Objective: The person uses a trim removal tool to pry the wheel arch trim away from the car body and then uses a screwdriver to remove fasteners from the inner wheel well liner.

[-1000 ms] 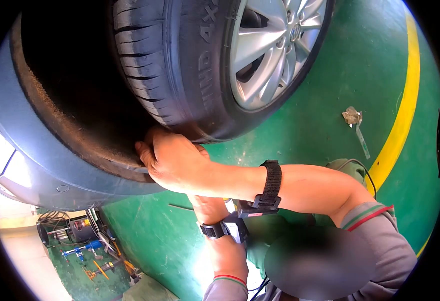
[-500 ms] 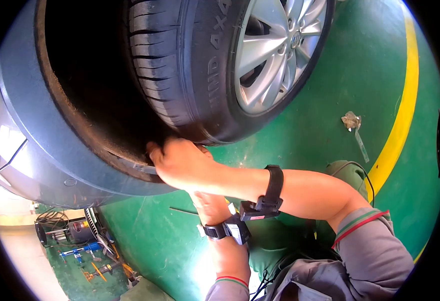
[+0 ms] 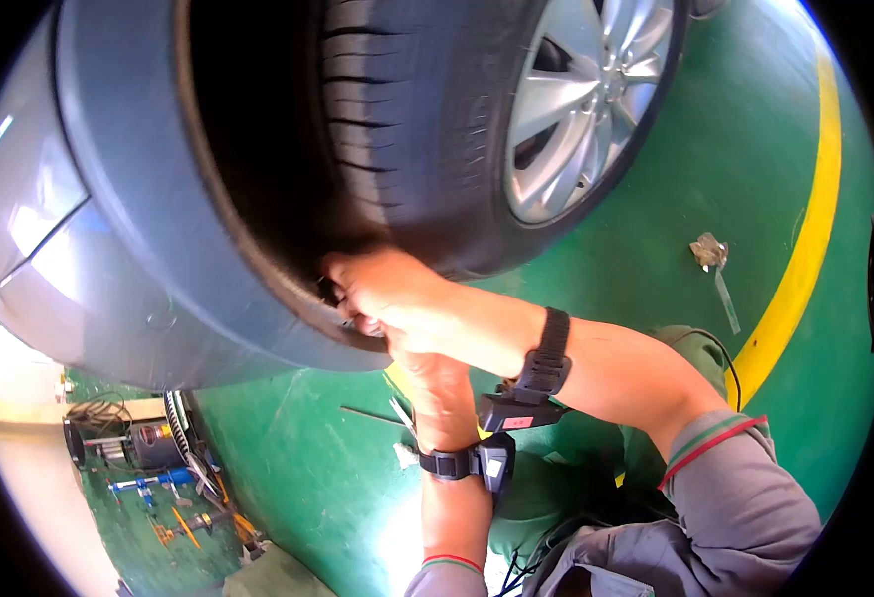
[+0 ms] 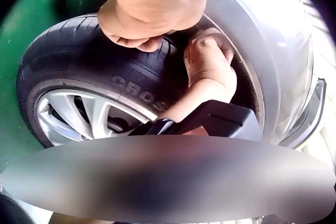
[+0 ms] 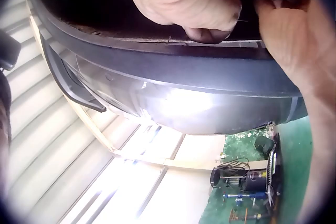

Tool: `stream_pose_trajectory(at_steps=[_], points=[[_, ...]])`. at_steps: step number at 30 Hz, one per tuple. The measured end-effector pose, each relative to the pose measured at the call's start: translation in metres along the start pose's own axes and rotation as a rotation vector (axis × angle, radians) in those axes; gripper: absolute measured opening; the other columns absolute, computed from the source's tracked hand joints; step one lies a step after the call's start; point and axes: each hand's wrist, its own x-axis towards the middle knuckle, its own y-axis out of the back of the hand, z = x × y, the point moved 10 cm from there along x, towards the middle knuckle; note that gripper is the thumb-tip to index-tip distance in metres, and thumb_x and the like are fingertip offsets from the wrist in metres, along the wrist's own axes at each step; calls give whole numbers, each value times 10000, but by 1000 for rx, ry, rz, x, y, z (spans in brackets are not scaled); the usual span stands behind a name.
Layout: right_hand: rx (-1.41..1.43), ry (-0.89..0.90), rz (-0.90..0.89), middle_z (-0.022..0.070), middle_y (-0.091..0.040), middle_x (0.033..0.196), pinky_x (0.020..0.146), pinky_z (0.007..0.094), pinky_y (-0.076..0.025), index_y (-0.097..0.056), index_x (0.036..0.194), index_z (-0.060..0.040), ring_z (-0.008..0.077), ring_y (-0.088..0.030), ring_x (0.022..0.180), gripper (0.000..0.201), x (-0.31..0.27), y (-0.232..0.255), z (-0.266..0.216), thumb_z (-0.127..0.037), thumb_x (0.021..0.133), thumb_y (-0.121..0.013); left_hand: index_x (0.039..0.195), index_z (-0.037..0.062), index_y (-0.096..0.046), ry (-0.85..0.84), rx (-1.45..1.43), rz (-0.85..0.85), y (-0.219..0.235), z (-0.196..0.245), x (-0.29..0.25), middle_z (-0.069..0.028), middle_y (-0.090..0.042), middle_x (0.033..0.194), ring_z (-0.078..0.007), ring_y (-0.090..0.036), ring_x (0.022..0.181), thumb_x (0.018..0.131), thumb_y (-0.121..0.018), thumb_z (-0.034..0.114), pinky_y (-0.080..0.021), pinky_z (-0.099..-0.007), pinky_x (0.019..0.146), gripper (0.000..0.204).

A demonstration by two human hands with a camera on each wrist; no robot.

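My right hand is at the lower end of a car's wheel arch, just below the tyre. In the right wrist view its fingers curl beside the arch's inner lip; I cannot tell what they hold. My left hand reaches up from below, mostly hidden behind the right one in the head view. In the left wrist view its curled fingertips lie over the tyre tread, beside the right hand. The inside of the arch is dark.
A silver alloy wheel fills the tyre. The grey bumper curves along the left. Tools and a machine lie at lower left. A thin rod and a crumpled scrap lie on the green floor near a yellow line.
The head view has shifted, so car and wheel appear farther right. My right hand has turned at the arch lip, and more of the left hand shows beneath it.
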Motion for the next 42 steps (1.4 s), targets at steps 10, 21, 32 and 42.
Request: stream_pose_trajectory(at_steps=[10, 21, 32, 42], points=[[73, 174, -128, -7, -514, 772, 569, 227, -411, -623, 1006, -30, 82, -464, 644, 113, -2, -9, -11, -84, 964, -534, 928, 79, -669, 163, 688, -287, -9, -73, -14, 15, -618, 830, -83, -507, 620, 960, -575, 286, -364, -245, 516, 229], [163, 309, -291, 84, -689, 1104, 878, 352, -537, -571, 1268, -2, 210, -666, 979, 351, -7, -9, -23, 7, 918, -590, 978, 109, -723, 612, 483, -402, 56, -180, -10, 22, -606, 754, -118, -508, 655, 970, -594, 374, -368, -302, 530, 295], [81, 545, -211, 78, -653, 766, 628, 417, -575, -620, 899, -67, 235, -663, 684, 25, -11, -7, -29, -64, 924, -624, 932, 121, -745, 639, 584, -513, 29, -134, -36, 18, -675, 772, -128, -549, 569, 930, -601, 275, -350, -296, 478, 210], [-13, 536, -222, 61, -677, 1019, 833, 348, -540, -627, 1106, -34, 193, -652, 945, 168, -13, -5, -39, -56, 944, -586, 997, 99, -713, 644, 693, -524, 28, -133, -37, -16, -692, 866, -114, -582, 621, 886, -640, 197, -359, -277, 494, 165]])
